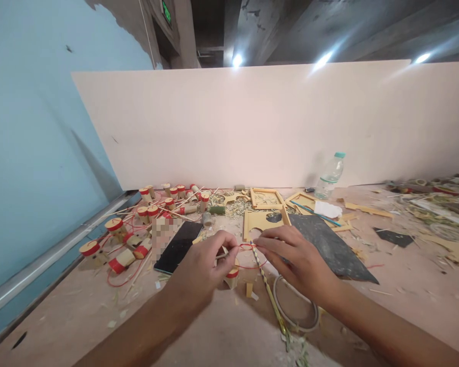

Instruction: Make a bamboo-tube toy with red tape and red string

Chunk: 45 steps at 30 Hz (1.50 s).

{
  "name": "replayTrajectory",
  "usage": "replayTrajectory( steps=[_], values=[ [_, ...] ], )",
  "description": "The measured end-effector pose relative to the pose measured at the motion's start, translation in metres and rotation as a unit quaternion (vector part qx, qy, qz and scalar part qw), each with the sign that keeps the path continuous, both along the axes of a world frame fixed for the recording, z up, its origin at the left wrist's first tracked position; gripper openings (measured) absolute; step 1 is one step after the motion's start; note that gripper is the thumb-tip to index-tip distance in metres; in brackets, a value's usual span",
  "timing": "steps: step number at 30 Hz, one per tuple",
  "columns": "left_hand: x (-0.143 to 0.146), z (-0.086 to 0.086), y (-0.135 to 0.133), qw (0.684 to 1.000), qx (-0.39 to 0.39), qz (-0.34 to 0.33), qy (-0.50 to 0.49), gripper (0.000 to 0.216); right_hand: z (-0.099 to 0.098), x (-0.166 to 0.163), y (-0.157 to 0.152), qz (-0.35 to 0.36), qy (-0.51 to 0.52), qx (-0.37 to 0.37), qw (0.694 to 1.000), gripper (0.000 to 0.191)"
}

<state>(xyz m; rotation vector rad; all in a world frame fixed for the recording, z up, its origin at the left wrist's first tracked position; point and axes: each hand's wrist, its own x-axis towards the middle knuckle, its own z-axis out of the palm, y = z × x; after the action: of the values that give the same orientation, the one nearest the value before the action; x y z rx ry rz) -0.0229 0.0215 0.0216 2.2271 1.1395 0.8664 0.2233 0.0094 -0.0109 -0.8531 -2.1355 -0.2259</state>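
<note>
A thin red string stretches in a loop between my two hands. My left hand pinches one end of it between thumb and fingers. On the other side, my right hand has its fingers pressed together on the string. Below my left hand stands a short bamboo tube with a red band at its top, partly hidden by that hand. A patterned stick lies under my right hand, beside a pale ring on the table.
Several red-banded bamboo tubes with red strings and thin sticks crowd the left. A dark phone lies behind my left hand. Yellow card frames, a dark sheet, and a plastic bottle sit farther back, before a white board.
</note>
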Motion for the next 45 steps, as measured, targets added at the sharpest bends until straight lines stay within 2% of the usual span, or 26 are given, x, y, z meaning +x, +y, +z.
replayTrajectory(
  steps=[5,12,18,27,37,39,45],
  values=[
    [0.001,0.001,0.002,1.0,-0.003,0.02,-0.013,0.014,0.0,0.003,-0.001,-0.031,0.001,0.049,0.998,0.02],
    [0.002,-0.001,0.006,0.998,-0.027,0.047,-0.037,0.014,0.007,-0.001,-0.006,-0.068,0.001,0.076,0.995,0.016],
    [-0.002,-0.004,0.008,0.996,-0.043,0.05,-0.056,0.016,0.002,-0.002,0.0,-0.022,-0.017,0.031,0.999,0.014],
    [0.0,-0.006,0.005,0.995,-0.077,0.026,-0.065,0.015,0.002,-0.007,-0.003,-0.002,0.019,-0.019,1.0,0.017],
    [-0.001,-0.01,0.006,0.991,-0.11,-0.008,-0.08,0.018,0.003,-0.008,-0.004,0.018,0.008,-0.032,0.999,0.018],
    [-0.001,-0.011,0.007,0.991,-0.107,-0.013,-0.075,0.022,0.003,-0.007,-0.004,0.018,0.006,-0.032,0.999,0.019],
    [0.001,-0.01,0.005,0.993,-0.092,-0.012,-0.073,0.018,0.003,-0.007,-0.004,0.017,0.004,-0.034,0.999,0.019]
  ],
)
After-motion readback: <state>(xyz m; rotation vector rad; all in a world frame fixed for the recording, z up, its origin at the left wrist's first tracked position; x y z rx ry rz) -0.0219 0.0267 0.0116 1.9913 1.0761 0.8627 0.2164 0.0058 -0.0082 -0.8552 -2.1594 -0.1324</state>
